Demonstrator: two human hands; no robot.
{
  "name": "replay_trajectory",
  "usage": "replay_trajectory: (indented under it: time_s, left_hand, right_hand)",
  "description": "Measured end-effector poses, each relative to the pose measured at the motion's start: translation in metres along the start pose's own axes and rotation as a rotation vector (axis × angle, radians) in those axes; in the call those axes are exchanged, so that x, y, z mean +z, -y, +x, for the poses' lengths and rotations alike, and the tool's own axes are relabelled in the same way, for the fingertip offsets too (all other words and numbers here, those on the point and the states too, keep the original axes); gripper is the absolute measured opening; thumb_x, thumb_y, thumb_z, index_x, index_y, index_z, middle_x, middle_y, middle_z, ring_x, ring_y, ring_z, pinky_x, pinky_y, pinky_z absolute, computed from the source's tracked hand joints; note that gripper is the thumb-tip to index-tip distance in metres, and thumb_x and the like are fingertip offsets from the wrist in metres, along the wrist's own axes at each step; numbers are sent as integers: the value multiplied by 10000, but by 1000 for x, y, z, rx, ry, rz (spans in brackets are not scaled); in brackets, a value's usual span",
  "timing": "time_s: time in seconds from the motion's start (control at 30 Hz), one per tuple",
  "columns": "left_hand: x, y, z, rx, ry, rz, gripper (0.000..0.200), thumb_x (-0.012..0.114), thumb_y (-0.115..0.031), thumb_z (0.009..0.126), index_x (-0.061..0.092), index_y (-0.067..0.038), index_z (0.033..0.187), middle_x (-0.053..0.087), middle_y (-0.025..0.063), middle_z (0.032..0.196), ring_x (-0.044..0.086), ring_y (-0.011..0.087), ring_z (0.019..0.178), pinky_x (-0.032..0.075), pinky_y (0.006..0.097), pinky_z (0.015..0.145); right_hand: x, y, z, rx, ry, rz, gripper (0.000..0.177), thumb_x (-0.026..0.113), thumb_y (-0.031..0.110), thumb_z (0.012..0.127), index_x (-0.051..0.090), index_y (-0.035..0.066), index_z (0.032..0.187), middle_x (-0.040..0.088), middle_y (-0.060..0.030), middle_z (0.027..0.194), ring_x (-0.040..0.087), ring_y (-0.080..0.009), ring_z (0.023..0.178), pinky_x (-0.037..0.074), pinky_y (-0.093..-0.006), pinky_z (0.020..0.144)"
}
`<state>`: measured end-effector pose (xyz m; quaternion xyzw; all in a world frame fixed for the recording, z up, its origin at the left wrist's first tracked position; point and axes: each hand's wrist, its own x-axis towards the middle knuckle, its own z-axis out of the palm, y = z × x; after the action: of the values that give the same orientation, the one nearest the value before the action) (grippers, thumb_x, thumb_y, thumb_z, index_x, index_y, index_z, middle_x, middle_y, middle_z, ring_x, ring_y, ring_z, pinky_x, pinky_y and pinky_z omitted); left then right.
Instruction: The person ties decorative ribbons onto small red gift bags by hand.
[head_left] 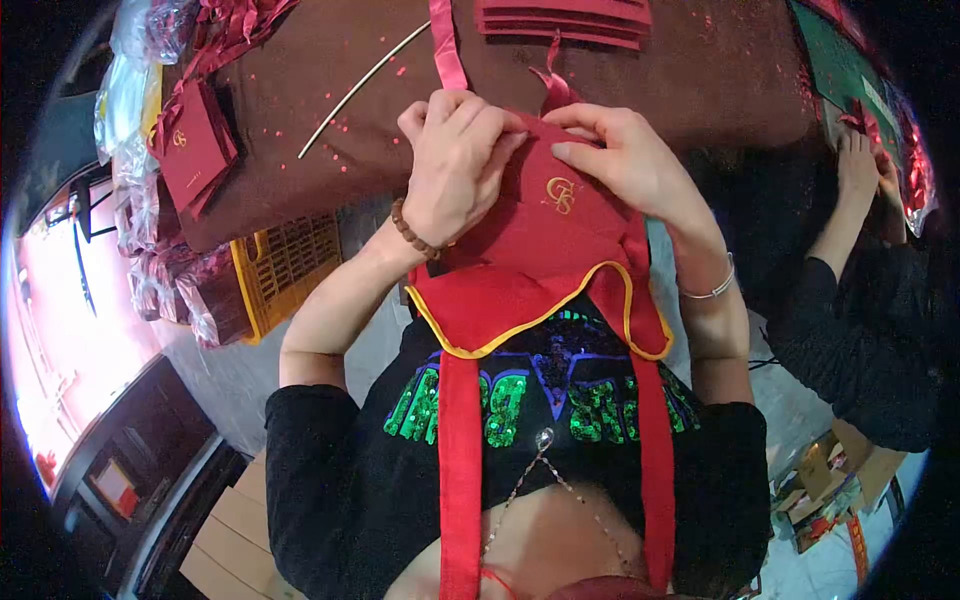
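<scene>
A dark red paper gift bag [520, 220] with a gold monogram lies toward me at the table's near edge, above my red apron. My left hand [450, 165] pinches its far edge near the left corner, fingers curled in. My right hand [630, 165] grips the same edge from the right, thumb and forefinger close together. A pink-red ribbon [448, 45] runs up the table from behind my left hand. Another ribbon end [556, 85] sticks up between the hands. Exactly what the fingertips pinch is partly hidden.
Flat dark red bags [565, 20] are stacked at the back. More bags [195, 150] with ribbons lie left, beside plastic-wrapped bundles [140, 120]. A thin stick [362, 83] rests on the brown table. A yellow crate [288, 270] stands below; another person's hand [857, 165] works at right.
</scene>
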<state>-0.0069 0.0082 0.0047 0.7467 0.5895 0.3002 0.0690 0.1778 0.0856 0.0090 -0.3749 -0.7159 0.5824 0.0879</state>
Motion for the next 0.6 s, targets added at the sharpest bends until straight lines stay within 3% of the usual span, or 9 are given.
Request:
replay_trajectory:
  time_s: [0.6]
  left_hand:
    - [12,-2,-2,-26,-4,-103,90,645,-147,754,599,-126,829,573,15,796,494,220,862,275,396,793]
  right_hand:
    - [2,0,-5,-23,-28,20,288,549,68,831,564,-44,1096,628,-59,943,569,-93,854,463,-241,765]
